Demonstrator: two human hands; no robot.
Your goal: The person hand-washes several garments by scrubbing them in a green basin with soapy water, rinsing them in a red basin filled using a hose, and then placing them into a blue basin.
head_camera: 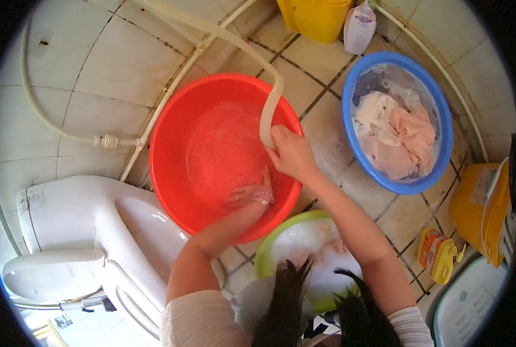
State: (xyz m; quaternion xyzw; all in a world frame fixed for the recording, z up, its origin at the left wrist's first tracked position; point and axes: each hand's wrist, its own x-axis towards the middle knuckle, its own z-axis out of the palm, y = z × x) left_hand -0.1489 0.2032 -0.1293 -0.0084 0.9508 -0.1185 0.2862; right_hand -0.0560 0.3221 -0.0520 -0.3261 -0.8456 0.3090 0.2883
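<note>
A red plastic basin (pixel 164 143) with moving water in it stands on the tiled floor before me. My right hand (pixel 292 152) grips the end of a ribbed cream hose (pixel 272 102) over the basin's right side. Spread in the water near the lower right wall is my left hand (pixel 251 191), holding nothing, with a beaded bracelet (pixel 264 197) at its wrist. Its fingertips blur under the water. To the right, a blue basin (pixel 349 126) holds soapy water and soaked white and pink cloth (pixel 410 130). A green basin (pixel 264 249) with foam and pinkish cloth sits below my arms, partly hidden by hair.
A white toilet (pixel 84 208) stands at left, its lid raised. Yellow buckets (pixel 316 17) are at the top and right. A white bottle (pixel 360 28), a yellow container (pixel 436 256) and a pale plastic tub (pixel 470 299) line the right side. Pipes (pixel 175 86) run along the walls.
</note>
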